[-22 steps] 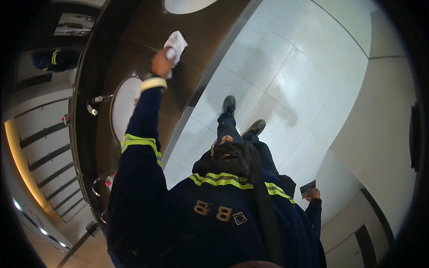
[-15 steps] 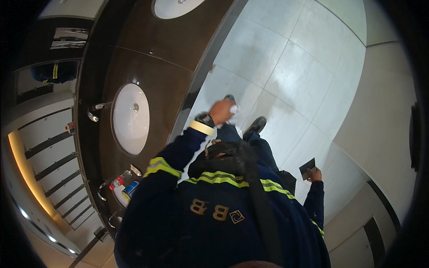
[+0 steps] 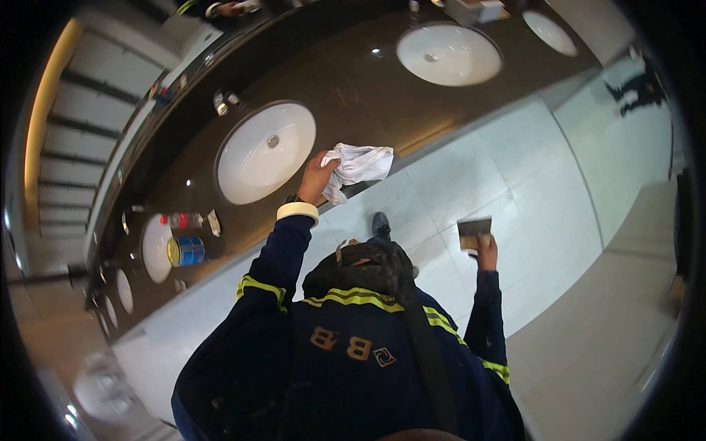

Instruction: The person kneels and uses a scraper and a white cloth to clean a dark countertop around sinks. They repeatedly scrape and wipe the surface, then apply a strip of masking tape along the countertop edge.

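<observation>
My left hand [image 3: 316, 178] is closed on a white cloth [image 3: 360, 163], which hangs loosely past my fingers over the front edge of the dark countertop [image 3: 353, 88]. Just beyond that hand is a white oval sink [image 3: 239, 176] with a metal faucet [image 3: 222, 103]. Lower on the right, above the floor, my right hand [image 3: 487, 253] grips a flat, dark rectangular plate [image 3: 474, 226]; its lower part looks tan, and its exact kind is unclear. A roll-like pale band [image 3: 298, 212] circles my left forearm.
A clear bottle with a red cap [image 3: 182, 220], a blue can [image 3: 190, 251] and a small white tube-like item [image 3: 214, 223] are by another sink [image 3: 153, 257]. More sinks, including one at the far side [image 3: 460, 62], line the counter. A dark-clothed person [image 3: 638, 90] shows at upper right.
My view has turned toward the counter. My left hand has swung the cloth from above the floor to the counter's edge, where it hangs more unfolded. My right hand still grips the plate.
</observation>
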